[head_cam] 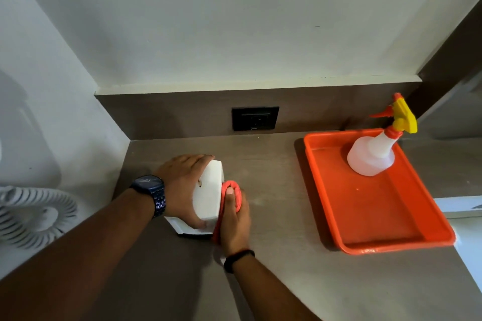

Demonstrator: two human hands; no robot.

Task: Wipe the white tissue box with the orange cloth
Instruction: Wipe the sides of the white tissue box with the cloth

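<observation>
The white tissue box is tipped up on its edge on the brown counter, left of centre. My left hand grips it from the left, fingers over its far end and thumb at its near end. My right hand presses the folded orange cloth flat against the box's right face. Most of the cloth is hidden under my fingers. A white flat piece lies under the box's near end.
An orange tray sits at the right with a white spray bottle with a yellow head standing in its far corner. A black wall socket is on the backsplash. A white coiled cord lies at the far left.
</observation>
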